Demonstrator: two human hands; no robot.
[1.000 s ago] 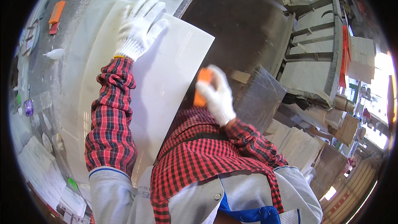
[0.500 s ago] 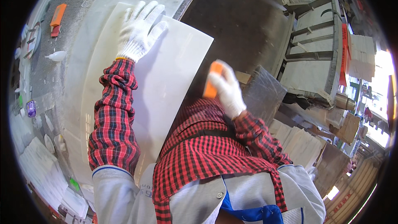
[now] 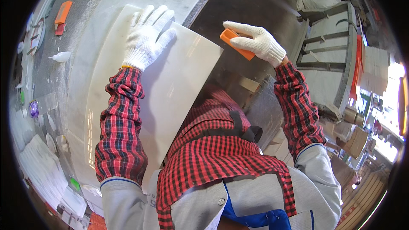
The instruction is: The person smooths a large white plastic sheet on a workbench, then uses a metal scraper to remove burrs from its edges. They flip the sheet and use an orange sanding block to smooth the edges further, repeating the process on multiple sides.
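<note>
My left hand [image 3: 145, 40], in a white knit glove, lies flat with its fingers spread on a glossy white stone slab [image 3: 181, 66]. Out past the slab's right edge, my right hand [image 3: 265, 46] grips an orange sanding block [image 3: 232, 37] between thumb and fingers. The block is held in the air, close to the slab's far right corner but apart from it. Its working face cannot be made out. Red plaid sleeve covers reach up both forearms.
Under the slab is a pale stone worktop [image 3: 106, 17]. At the left lie another orange block [image 3: 63, 12], a white nozzle-shaped piece [image 3: 61, 56] and a small purple item [image 3: 33, 109]. A metal-framed rack [image 3: 328, 44] stands at the right, beside stacked pale slabs [image 3: 375, 70].
My right hand has swung away from my body, up and to the right, carrying the orange block toward the slab's far corner. My left hand stays flat on the slab.
</note>
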